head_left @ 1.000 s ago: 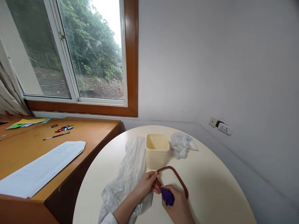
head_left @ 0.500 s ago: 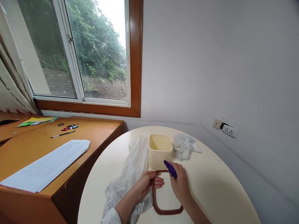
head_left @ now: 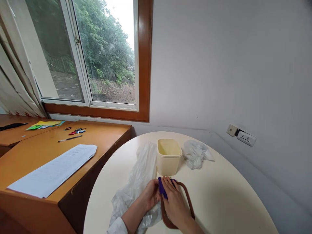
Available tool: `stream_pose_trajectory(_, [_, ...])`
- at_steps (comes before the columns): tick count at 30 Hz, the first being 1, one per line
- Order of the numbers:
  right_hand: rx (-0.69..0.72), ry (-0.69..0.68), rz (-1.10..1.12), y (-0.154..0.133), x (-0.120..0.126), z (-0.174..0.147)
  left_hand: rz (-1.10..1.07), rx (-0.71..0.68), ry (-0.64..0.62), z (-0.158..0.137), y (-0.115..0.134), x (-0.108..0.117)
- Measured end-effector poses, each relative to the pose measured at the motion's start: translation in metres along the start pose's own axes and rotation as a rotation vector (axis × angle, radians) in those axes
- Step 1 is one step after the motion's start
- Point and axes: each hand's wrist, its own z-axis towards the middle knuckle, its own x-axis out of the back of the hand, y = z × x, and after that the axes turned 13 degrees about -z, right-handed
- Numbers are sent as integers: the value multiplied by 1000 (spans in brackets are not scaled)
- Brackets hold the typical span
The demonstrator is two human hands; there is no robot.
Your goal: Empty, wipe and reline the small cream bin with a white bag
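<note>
A brown rounded-square ring frame (head_left: 189,199) is held just over the round cream table. My left hand (head_left: 150,195) is closed around its upper left corner. In my right hand (head_left: 173,203) is a purple cloth (head_left: 161,188), pressed against the same corner with the fingers laid over it. Part of the frame's top and left side is hidden under the hand and cloth. Just beyond the hands stands a cream open-topped bin (head_left: 168,166), upright. A long clear plastic bag (head_left: 140,175) lies to its left, partly beneath my left forearm.
A crumpled clear plastic bag (head_left: 197,154) lies right of the bin on the round table (head_left: 226,195). At left, a wooden desk (head_left: 109,130) holds papers (head_left: 56,170), a pen (head_left: 70,138), keys (head_left: 77,131) and coloured sheets. A wall socket (head_left: 246,138) is at right.
My right hand has moved left with the purple cloth, from the frame's upper right to its upper left corner, beside my left hand. The view has shifted slightly.
</note>
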Motion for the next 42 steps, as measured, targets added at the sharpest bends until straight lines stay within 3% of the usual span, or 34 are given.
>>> stream_pose_trajectory(8, [188, -97, 101, -1, -11, -12, -21, 57, 46, 0, 2, 5])
stream_pose_trajectory(15, [323, -157, 144, 10, -17, -23, 94, -72, 42, 4, 3, 10])
stream_pose_trajectory(25, [532, -317, 161, 17, -12, -29, 190, -98, 24, 3, 14, 14])
stream_pose_trajectory(31, [579, -196, 58, 23, -22, -33, 182, -70, 3, -1, 32, 20])
stream_pose_trajectory(37, [510, -116, -98, 25, -23, -37, 116, -47, -21, 0, 38, 23])
stream_pose_trajectory(42, [423, -41, -70, 24, -25, -40, 50, -99, -46, 4, 32, 20])
